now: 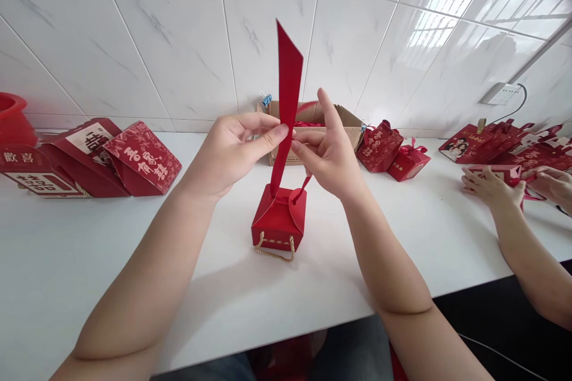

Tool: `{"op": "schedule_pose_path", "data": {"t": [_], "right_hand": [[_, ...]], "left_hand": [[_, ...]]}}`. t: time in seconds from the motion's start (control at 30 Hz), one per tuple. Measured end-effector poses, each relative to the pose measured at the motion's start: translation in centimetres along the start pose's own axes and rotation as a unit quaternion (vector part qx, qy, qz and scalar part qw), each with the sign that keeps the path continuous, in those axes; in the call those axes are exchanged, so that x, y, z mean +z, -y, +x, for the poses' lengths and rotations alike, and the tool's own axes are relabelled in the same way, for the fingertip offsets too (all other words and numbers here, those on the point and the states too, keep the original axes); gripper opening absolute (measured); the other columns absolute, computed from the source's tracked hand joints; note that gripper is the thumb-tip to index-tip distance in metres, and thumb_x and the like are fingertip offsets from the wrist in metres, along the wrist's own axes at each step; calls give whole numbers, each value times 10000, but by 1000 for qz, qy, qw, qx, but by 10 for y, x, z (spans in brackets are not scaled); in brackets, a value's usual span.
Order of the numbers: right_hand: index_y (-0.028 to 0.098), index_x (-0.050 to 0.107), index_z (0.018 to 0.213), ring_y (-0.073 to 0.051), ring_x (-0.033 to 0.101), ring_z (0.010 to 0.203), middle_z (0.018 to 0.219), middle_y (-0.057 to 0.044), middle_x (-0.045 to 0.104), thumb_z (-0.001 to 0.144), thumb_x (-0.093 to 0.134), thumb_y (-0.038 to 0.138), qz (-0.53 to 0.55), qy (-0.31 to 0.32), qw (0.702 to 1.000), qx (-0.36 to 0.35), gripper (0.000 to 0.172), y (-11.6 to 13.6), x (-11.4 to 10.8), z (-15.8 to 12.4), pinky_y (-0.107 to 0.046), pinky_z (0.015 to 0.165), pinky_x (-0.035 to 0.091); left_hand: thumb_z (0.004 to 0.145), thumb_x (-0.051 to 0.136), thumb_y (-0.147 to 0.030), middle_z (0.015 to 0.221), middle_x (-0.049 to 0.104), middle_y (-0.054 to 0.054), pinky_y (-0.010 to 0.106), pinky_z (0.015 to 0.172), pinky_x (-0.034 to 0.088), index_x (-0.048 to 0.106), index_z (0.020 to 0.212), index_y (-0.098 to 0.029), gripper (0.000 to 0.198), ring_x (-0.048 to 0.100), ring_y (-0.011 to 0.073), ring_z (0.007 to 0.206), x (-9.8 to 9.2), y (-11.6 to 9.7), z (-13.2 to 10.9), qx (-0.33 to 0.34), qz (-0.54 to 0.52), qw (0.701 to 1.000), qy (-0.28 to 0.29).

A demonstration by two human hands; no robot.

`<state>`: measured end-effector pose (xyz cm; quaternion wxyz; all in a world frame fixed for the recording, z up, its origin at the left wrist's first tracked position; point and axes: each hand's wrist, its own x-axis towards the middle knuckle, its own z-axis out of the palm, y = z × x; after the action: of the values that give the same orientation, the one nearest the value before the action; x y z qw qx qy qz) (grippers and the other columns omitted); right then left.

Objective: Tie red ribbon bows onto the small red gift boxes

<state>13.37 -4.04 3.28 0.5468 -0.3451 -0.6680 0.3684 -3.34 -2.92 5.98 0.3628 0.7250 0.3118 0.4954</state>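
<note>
A small red gift box (pixel 277 220) with a gold rope handle (pixel 274 256) on its front stands on the white table before me. Red ribbon (pixel 289 80) rises from slots in its top, one end standing up above my hands. Between thumb and fingers, my left hand (pixel 243 146) pinches this ribbon. My right hand (pixel 325 158) is closed on the ribbon's other side, its index finger raised, and a thinner stretch runs down from it to the box's right flap. Both hands are above the box, almost touching each other.
Behind the box, an open cardboard box (pixel 344 119) holds red material. Red gift boxes (pixel 143 158) lean at left beside a red basin (pixel 15 119). More boxes (pixel 379 146) stand at right, where another person's hands (pixel 496 187) handle a red box (pixel 500 174).
</note>
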Motion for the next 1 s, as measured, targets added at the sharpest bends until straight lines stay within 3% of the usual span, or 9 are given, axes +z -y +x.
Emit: {"op": "schedule_pose_path", "data": {"t": [0.1, 0.2, 0.3, 0.4, 0.5, 0.63, 0.77, 0.9, 1.0], "right_hand": [[358, -28, 1520, -179, 610, 687, 901, -11, 706, 880, 599, 278, -23, 19, 999, -19, 900, 0, 1, -2, -363, 664, 534], [356, 52, 1503, -147, 563, 582, 867, -3, 685, 881, 603, 333, -25, 13, 1000, -13, 831, 2, 1, -2, -322, 565, 508], [274, 363, 1401, -110, 521, 532, 801, -1, 649, 888, 560, 477, -18, 22, 1000, 11, 586, 6, 0, -1, -275, 495, 463], [209, 638, 1062, -109, 547, 597, 761, -7, 617, 804, 624, 570, -25, 68, 997, 21, 444, 8, 0, 0, -253, 495, 437], [193, 666, 860, -102, 520, 593, 684, 12, 575, 721, 721, 543, -22, 95, 995, 3, 381, 10, 3, -1, -243, 492, 412], [182, 644, 740, -81, 488, 506, 592, 24, 566, 790, 657, 538, 11, 97, 995, 2, 360, 10, 3, -2, -235, 471, 404], [184, 671, 771, -85, 524, 506, 699, -15, 677, 830, 609, 539, 59, 70, 995, 30, 366, 5, -3, 2, -248, 507, 453], [205, 712, 869, -79, 513, 522, 793, -22, 698, 848, 607, 488, 105, 78, 990, 58, 302, -1, -8, 7, -256, 543, 463], [226, 722, 916, -69, 494, 538, 780, 5, 665, 854, 615, 427, 127, 87, 986, 66, 236, -3, -10, 9, -248, 562, 448]], "left_hand": [[768, 712, -482, 896, 733, 40, 373, 841, 555, 736, 816, -219, 269, 667, 245, 971, -2, 2, 1, -25, -27, 999, 36], [793, 695, -454, 886, 738, 32, 366, 849, 552, 741, 826, -218, 242, 673, 236, 949, -3, 4, 1, -7, -9, 1000, -11], [794, 699, -422, 868, 742, 15, 351, 831, 550, 745, 830, -226, 204, 671, 231, 927, -1, 2, -1, 28, 60, 994, -86], [796, 695, -397, 851, 741, 4, 334, 811, 548, 746, 807, -227, 178, 669, 231, 920, 1, -2, -3, 46, 114, 986, -109], [804, 688, -368, 861, 739, 2, 325, 784, 546, 749, 807, -226, 154, 670, 225, 908, 4, -5, -5, 49, 109, 989, -90], [804, 697, -353, 837, 736, -7, 337, 733, 557, 760, 847, -247, 131, 683, 206, 842, 4, -7, -8, 51, 56, 994, -73], [823, 682, -362, 887, 748, -26, 355, 786, 554, 766, 847, -301, 106, 678, 200, 893, 0, -13, -9, 61, 54, 994, -73], [801, 703, -345, 875, 753, -30, 365, 769, 546, 764, 831, -318, 73, 667, 191, 828, -4, -21, -13, 92, 156, 978, -106], [776, 716, -326, 808, 747, -32, 331, 694, 511, 773, 818, -299, 76, 641, 181, 753, -7, -23, -18, 83, 175, 980, -50]]}}
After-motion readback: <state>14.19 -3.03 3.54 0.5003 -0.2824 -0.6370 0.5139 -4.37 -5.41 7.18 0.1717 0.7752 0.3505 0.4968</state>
